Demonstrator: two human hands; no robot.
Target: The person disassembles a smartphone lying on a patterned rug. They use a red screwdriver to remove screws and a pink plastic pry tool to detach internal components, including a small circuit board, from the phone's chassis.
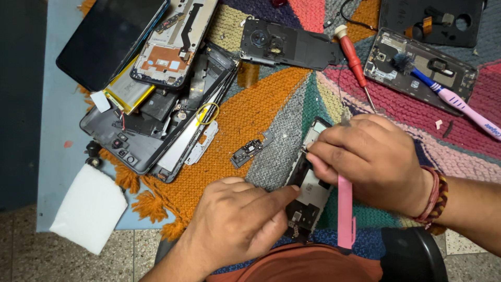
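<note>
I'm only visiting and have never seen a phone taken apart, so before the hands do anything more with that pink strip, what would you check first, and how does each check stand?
1. Left hand pressing the opened phone frame flat with its index finger: ok.
2. Right hand gripping the pink strip at the frame: ok.
3. Where the strip's upper end attaches: cannot tell, hidden under the fingers.
4. Red screwdriver within reach on the knitted mat: ok.
5. Small loose circuit board lying apart from the hands: ok.
6. Pile of dismantled phones apart from the frame: ok.
</note>
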